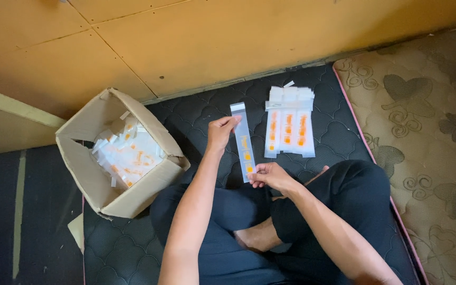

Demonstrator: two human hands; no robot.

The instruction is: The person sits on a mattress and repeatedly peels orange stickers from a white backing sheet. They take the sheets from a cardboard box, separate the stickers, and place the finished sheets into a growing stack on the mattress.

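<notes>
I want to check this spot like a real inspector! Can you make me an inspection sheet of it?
Surface: dark quilted mat on the floor.
Job's things: long clear sleeve with orange print, held at both ends; flat stack of like sleeves beside it.
Clutter: open cardboard box filled with more sleeves.
Grips: left hand pinches the sleeve's top, right hand its bottom.
Cables: nothing seen.
Surroundings: yellow wall panels; beige patterned mattress at the right.

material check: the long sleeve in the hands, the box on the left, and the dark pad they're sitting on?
Sleeve: looks like thin clear plastic film, glossy; the dark pad shows through it, orange print near the lower end.
Box: brown corrugated cardboard, matte, flaps folded open.
Pad: dark quilted fabric, stitched swirl pattern, probably padded.
</notes>
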